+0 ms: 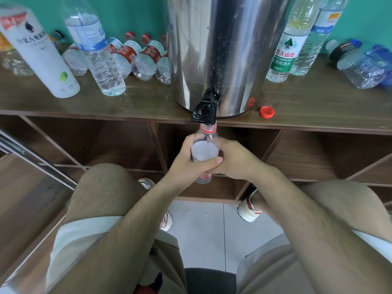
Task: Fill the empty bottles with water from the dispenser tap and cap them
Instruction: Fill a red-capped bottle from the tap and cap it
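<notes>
The dispenser (222, 49) is cut off by the top edge. The left hand (188, 164) and right hand (237, 160) hide the label of the bottle (204, 149). Blue bottles (373, 66) run past the right edge; print on the white bottle (42, 56) is blurred.

The dispenser (222, 49) stood on the countertop (131, 105) near its front edge, its tap (206, 108) overhanging that edge, and the held bottle (204, 149) sat directly beneath the tap, gripped by the left hand (191, 164) from the left and the right hand (235, 160) from the right. Left of the dispenser stood one pair of upright bottles (95, 49), with a row of lying bottles (144, 58) behind them by the wall (137, 13). Right of it a loose cap (267, 112) lay beside its base, another upright pair (286, 52) stood behind, and more toppled bottles (360, 66) lay farthest right.
</notes>
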`<state>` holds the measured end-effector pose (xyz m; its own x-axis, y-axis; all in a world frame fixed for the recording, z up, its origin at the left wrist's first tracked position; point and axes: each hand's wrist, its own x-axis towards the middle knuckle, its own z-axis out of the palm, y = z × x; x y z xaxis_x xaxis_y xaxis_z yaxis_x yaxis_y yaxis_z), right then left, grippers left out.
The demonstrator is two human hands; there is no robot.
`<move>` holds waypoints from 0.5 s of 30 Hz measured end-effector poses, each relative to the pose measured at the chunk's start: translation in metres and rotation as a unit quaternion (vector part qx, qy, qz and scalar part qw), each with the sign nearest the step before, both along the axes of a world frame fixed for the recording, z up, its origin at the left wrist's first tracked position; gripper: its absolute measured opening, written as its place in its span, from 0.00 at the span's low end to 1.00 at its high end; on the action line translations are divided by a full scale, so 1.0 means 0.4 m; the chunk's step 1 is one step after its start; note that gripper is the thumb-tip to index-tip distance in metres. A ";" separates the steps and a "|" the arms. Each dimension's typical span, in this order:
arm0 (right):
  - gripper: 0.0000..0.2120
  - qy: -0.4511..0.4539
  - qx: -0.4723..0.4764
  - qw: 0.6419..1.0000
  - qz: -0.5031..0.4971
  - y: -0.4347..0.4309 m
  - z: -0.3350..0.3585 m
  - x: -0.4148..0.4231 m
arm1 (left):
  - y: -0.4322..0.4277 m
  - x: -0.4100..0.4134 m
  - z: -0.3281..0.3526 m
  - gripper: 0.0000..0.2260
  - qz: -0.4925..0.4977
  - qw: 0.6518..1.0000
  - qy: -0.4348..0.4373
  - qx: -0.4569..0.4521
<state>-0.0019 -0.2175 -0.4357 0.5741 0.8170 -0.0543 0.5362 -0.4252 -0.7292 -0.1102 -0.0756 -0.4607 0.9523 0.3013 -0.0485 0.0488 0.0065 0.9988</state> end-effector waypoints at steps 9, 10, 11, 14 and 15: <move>0.33 0.063 -0.016 0.998 0.014 -0.011 0.013 0.005 | 0.010 0.002 0.005 0.28 -0.035 0.999 0.027 0.031; 0.33 0.074 -0.014 0.997 0.020 -0.018 0.022 0.005 | 0.010 0.001 0.005 0.28 -0.037 0.999 0.027 0.028; 0.32 0.092 -0.001 0.996 0.019 -0.025 0.032 0.003 | 0.010 0.000 0.005 0.28 -0.039 0.999 0.028 0.024; 0.33 0.151 0.072 0.986 -0.026 -0.043 0.051 -0.017 | 0.004 -0.002 0.007 0.30 -0.038 0.999 0.028 0.018; 0.34 0.154 0.088 0.984 -0.035 -0.048 0.054 -0.024 | 0.000 -0.001 0.010 0.31 -0.037 0.999 0.030 0.020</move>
<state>-0.0115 -0.2369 -0.4143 0.6070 0.7888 -0.0964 0.2524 -0.3064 -0.9178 -0.1108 -0.0756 -0.4566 0.9680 0.2324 -0.0948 0.1067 -0.0389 0.9935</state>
